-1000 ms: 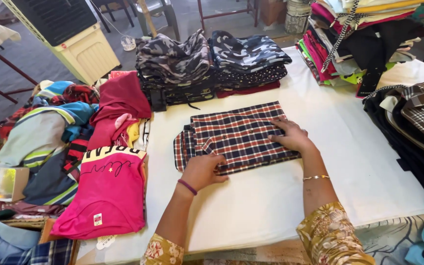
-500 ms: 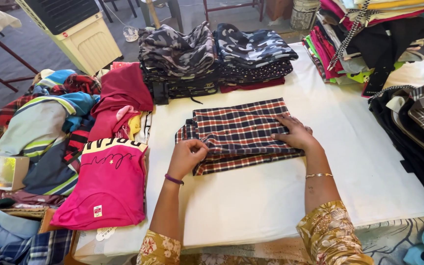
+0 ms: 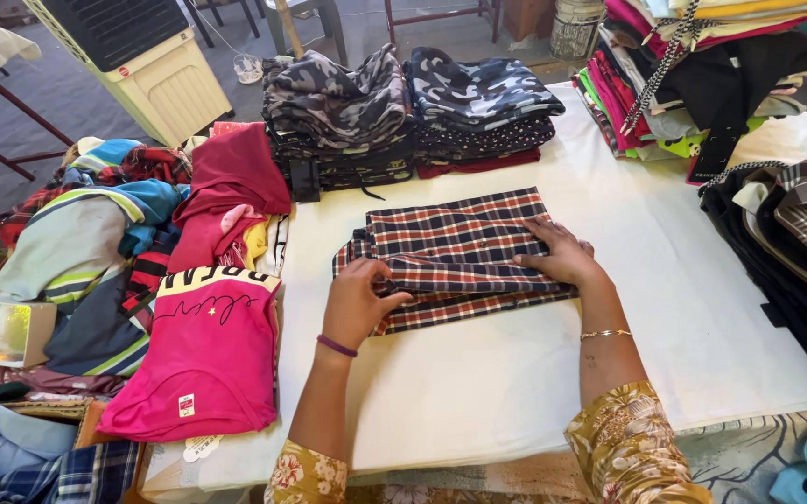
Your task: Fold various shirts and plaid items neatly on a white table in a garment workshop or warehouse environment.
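Presently the plaid shirt [image 3: 459, 257] lies partly folded at the middle of the white table [image 3: 515, 392], its layers stacked but the near-left edges fanned out unevenly. Left hand [image 3: 355, 301] rests at the shirt's near-left corner, fingers curled and pinching the top layers of cloth. Right hand [image 3: 562, 254] lies flat on the shirt's right part, fingers spread and pressing down, gripping nothing.

Assessment: the fold in hand appears to be a squaring-up of the left side. To do it well, the flat hand should pin the right part so the stack does not creep, while the pinching hand draws the loose layers taut and lays them edge on edge. The near hem shows a lower layer sticking out toward the near side; it needs aligning before the crease is pressed.

Surroundings: camouflage stacks [image 3: 403, 103] sit just beyond the shirt on the far side, close enough to catch a sleeve if the cloth is swung wide. A pink tee [image 3: 203, 359] tops the heap at the left edge, apart from the shirt. Dark garments [image 3: 786, 243] lie well to the right
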